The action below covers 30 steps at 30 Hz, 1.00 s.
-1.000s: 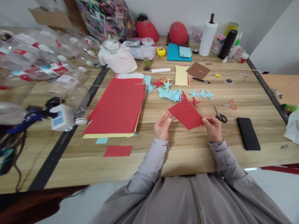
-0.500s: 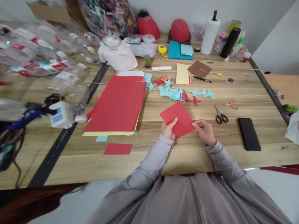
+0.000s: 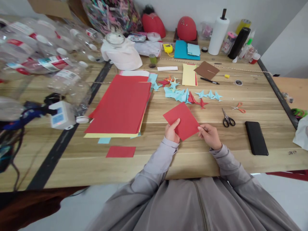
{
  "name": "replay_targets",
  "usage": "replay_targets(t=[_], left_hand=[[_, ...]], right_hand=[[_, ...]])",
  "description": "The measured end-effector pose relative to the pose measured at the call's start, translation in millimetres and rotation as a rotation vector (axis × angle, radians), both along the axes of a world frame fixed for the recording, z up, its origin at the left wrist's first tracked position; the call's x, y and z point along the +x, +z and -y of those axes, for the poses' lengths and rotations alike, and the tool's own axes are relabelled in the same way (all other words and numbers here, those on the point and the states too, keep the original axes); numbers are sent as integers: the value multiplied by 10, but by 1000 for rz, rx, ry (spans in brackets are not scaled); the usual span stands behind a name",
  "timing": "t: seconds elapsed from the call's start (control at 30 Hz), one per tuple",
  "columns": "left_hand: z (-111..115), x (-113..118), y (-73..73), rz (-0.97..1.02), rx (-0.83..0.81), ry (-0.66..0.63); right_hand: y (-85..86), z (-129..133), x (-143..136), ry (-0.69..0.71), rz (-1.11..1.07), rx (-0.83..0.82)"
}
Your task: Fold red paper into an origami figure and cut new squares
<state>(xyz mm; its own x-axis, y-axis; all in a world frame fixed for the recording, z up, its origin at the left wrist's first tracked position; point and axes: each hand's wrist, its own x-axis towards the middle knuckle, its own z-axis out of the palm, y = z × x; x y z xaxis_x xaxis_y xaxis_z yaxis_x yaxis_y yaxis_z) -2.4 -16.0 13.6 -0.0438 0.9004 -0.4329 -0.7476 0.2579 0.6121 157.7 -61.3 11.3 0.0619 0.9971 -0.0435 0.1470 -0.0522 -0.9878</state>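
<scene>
In the head view, the left grip (image 3: 172, 131) holds the flat, square red paper sheet (image 3: 187, 123) by its lower-left edge, thumb on top, while the right grip (image 3: 210, 136) pinches its right corner. The sheet spans both grips, over the wooden desk (image 3: 192, 162). It looks light, thin and easily creased, probably best held by edges and corners. Black-handled metal scissors (image 3: 227, 120) lie beyond the right grip, rightward.
</scene>
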Motion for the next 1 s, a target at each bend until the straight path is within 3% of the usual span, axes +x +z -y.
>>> replay_targets(t=[0.2, 0.37, 0.43, 0.53, 0.63, 0.7, 0.77, 0.87, 1.0], left_hand=[[43, 54, 34, -42, 16, -57], [28, 76, -12, -66, 19, -19], [7, 58, -28, -66, 12, 3], [-27, 13, -25, -36, -15, 24], [-52, -31, 9, 11, -44, 18], [-60, -49, 34, 35, -63, 7], [-64, -59, 47, 41, -75, -2], [-68, -67, 41, 41, -75, -17], [-72, -85, 15, 60, -75, -29]], right_hand=[[30, 3, -28, -16, -42, -39], [33, -6, 32, -76, 72, -27], [5, -22, 167, -208, 182, 43], [-44, -27, 510, -523, 473, 147], [-66, 16, 893, -733, 843, 111], [-67, 58, 1079, -688, 1075, 58], [-67, 87, 1182, -608, 1161, 16], [-66, 73, 1222, -536, 1174, -12], [-31, 0, 1182, -571, 1076, -71]])
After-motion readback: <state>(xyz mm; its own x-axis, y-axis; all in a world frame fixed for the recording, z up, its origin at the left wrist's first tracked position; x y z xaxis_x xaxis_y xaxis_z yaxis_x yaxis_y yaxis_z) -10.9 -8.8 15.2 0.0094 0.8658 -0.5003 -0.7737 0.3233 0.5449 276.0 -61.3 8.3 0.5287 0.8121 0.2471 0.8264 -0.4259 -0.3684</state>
